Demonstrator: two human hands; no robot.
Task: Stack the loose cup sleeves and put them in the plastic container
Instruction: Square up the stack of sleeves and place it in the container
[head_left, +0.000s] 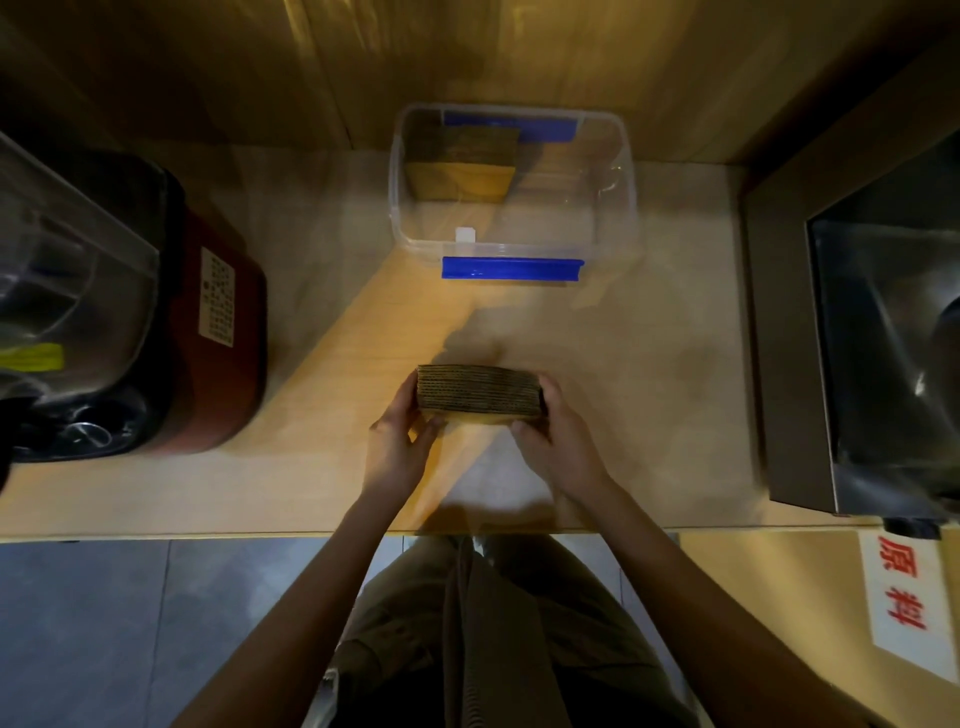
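A thick stack of brown corrugated cup sleeves (479, 391) stands on edge on the wooden counter (649, 395), near its front. My left hand (402, 436) grips the stack's left end and my right hand (553, 431) grips its right end, pressing the sleeves together. Farther back sits the clear plastic container (511, 244) with blue clip handles. Another stack of cup sleeves (460, 163) lies inside it, against the back left wall. The container's right half shows only the bare bottom.
A dark red appliance (218, 332) with a white label and a clear plastic bin (67, 270) stand at the left. A steel machine (852, 332) fills the right side. A wooden wall rises behind the container. The counter's front edge runs just below my wrists.
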